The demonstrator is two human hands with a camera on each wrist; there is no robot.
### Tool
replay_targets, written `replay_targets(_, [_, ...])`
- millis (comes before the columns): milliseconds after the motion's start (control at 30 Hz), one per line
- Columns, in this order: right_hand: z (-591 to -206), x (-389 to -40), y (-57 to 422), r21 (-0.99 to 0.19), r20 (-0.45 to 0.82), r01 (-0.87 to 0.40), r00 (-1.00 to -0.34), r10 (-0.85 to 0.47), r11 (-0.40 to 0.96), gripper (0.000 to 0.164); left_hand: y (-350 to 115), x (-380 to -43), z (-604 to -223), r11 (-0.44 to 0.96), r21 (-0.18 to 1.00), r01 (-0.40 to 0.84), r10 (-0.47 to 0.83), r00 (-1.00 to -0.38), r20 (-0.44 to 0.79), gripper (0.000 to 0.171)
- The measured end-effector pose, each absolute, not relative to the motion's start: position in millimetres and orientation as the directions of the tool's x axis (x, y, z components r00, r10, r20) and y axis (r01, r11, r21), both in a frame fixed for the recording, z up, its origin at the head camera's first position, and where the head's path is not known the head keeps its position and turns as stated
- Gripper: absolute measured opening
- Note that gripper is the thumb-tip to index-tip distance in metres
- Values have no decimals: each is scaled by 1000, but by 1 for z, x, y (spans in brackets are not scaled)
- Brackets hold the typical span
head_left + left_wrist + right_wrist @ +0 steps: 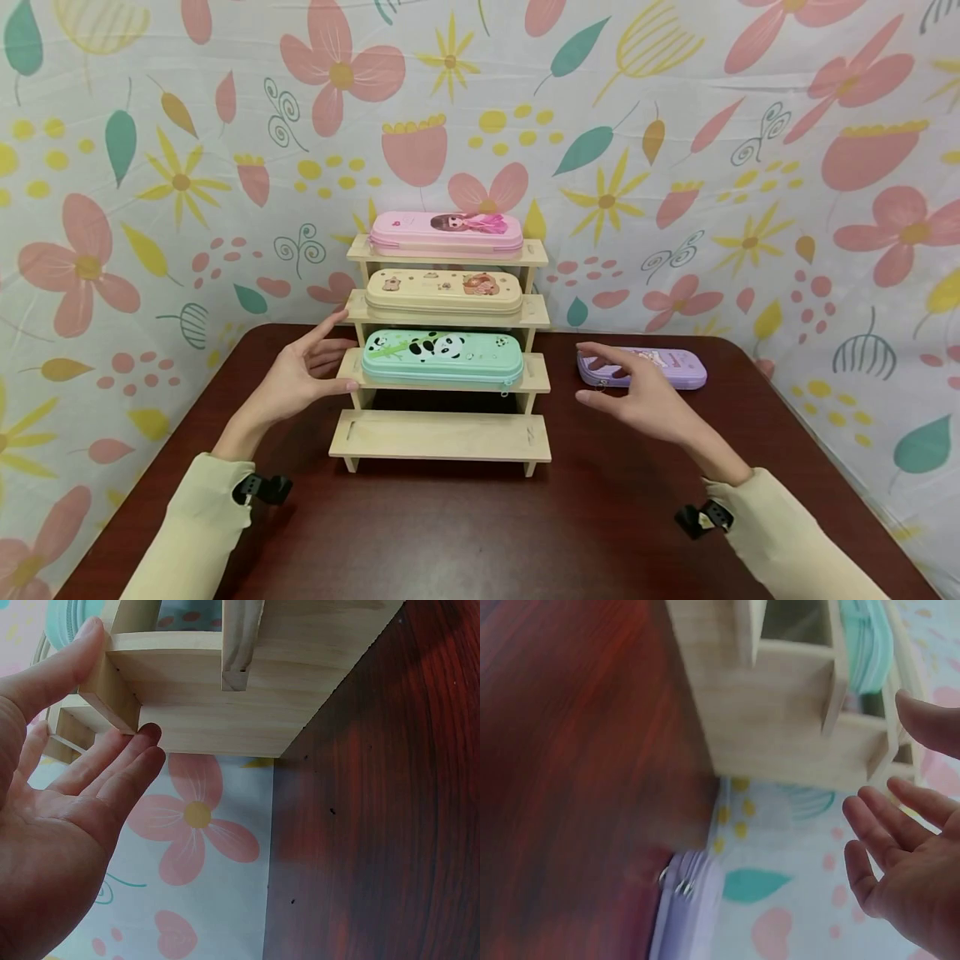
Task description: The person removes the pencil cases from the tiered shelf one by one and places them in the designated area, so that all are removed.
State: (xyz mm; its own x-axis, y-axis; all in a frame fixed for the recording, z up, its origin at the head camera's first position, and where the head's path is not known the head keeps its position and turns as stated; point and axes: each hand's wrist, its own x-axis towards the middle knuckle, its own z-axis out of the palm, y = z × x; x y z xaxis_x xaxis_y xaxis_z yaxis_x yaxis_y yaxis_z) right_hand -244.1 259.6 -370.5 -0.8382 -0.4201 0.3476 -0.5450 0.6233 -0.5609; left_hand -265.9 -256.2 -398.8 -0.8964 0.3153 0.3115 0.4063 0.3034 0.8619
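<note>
A wooden four-step stand [442,435] carries three pencil cases, one per upper step. The pink pencil case [405,234] is on top, a cream one [420,292] below it, and a mint-green panda one [480,358] on the third step. My left hand [294,377] is at the stand's left side, fingers loosely extended, with the thumb touching a step's end in the left wrist view. Right of the stand, a purple pencil case [678,367] lies on the table. My right hand [647,398] hovers with spread fingers and holds nothing; it overlaps the purple case in the head view.
The stand's lowest step [450,425] is bare wood. A dark red-brown table [450,533] bears everything, and a floral-patterned cloth [637,100] hangs right behind it. Black straps with small cameras [264,489] sit on both wrists.
</note>
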Motion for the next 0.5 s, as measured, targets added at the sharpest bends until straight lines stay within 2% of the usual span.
replay_targets(267, [-363,-247,219,-606,329,-533,-844,-424,590,64,-257,-265,-399,311,859,407,316,-897,311,106])
replay_targets(500, [-364,-257,195,-617,350,-566,-820,-453,547,68,-257,-266,-399,305,861,407,319,-896,310,106])
